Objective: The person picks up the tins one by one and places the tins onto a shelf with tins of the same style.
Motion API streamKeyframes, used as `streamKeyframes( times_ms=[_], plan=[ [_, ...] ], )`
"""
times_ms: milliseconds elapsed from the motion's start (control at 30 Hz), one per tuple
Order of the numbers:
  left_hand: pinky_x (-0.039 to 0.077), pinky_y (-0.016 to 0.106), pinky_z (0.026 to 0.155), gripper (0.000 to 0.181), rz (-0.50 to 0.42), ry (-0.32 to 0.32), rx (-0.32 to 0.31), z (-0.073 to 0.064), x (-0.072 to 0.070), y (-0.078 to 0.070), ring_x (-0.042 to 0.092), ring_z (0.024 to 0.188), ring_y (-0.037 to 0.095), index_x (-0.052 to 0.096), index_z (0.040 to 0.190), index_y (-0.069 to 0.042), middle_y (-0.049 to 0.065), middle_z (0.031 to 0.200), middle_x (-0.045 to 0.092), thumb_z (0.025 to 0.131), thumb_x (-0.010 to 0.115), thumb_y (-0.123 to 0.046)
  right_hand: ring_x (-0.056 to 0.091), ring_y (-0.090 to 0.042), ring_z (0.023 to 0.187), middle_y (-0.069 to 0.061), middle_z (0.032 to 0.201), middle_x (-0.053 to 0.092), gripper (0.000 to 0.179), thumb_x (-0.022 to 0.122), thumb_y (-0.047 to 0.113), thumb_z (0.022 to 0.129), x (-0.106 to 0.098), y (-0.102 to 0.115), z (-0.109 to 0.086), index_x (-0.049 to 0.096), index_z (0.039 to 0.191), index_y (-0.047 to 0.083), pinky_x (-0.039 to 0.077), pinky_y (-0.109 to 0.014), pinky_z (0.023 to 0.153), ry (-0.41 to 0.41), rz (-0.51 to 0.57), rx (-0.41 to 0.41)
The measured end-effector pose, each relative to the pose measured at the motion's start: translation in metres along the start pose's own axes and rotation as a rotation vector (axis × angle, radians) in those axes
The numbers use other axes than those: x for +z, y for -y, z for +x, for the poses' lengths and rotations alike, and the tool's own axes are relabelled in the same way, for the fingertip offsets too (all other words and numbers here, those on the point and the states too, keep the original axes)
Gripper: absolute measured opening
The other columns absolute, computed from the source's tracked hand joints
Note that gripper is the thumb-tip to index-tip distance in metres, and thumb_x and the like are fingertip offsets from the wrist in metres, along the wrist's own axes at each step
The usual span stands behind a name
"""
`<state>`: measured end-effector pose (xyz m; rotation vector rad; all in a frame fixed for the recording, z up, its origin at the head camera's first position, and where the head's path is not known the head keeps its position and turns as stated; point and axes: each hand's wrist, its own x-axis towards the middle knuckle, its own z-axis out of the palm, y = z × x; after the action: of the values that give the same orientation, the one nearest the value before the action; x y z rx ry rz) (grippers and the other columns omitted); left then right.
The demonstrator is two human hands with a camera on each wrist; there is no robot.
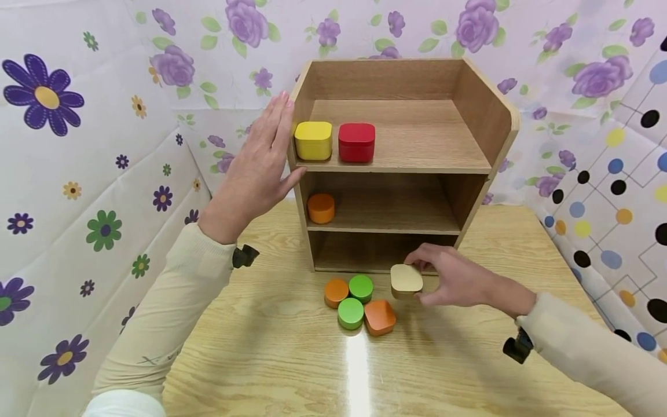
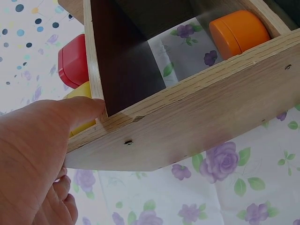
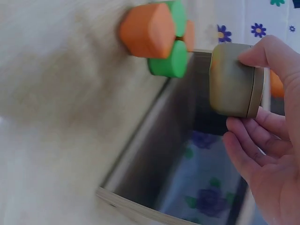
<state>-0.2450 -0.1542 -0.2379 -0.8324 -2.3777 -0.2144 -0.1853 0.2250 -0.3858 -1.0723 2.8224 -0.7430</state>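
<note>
My right hand [image 1: 458, 278] pinches a small beige lidded box [image 1: 406, 279] between thumb and fingers, in front of the shelf's lowest compartment. In the right wrist view, the thumb lies on one side of the beige box [image 3: 232, 79] and the fingers on the opposite side. My left hand [image 1: 257, 162] lies with straight fingers along the left side of the wooden shelf [image 1: 385, 169], its thumb at the front edge. Close to that thumb, a yellow box [image 1: 314, 141] stands on the top level, with a red box [image 1: 356, 142] to its right.
An orange round box [image 1: 321, 208] sits at the left of the middle compartment. Before the shelf, on the wooden table [image 1: 260, 347], cluster an orange round box [image 1: 336, 293], two green round boxes [image 1: 361, 288] and an orange square box [image 1: 380, 317]. Patterned cloth walls surround the table.
</note>
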Motion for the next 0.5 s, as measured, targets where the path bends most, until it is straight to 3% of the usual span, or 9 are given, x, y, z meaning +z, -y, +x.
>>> streamKeyframes(
  times_ms=[200, 500],
  plan=[
    [0.009, 0.042, 0.138, 0.102, 0.002, 0.006, -0.008, 0.002, 0.0, -0.001, 0.01, 0.167, 0.035, 0.008, 0.167, 0.005, 0.021, 0.178, 0.009, 0.096, 0.077, -0.018, 0.066, -0.008, 0.094, 0.005, 0.106, 0.07, 0.055, 0.092, 0.019, 0.072, -0.035, 0.017, 0.007, 0.07, 0.121, 0.008, 0.062, -0.029, 0.082, -0.03, -0.049, -0.053],
    [0.008, 0.042, 0.138, 0.103, 0.007, 0.023, -0.019, 0.001, -0.001, -0.001, 0.008, 0.167, 0.034, 0.006, 0.168, 0.004, 0.019, 0.179, 0.006, 0.097, 0.077, -0.019, 0.07, -0.01, 0.098, 0.002, 0.111, 0.073, 0.052, 0.093, 0.02, 0.074, -0.091, 0.047, 0.02, 0.07, 0.12, 0.008, 0.065, -0.035, 0.086, -0.068, -0.117, -0.138]
  ],
)
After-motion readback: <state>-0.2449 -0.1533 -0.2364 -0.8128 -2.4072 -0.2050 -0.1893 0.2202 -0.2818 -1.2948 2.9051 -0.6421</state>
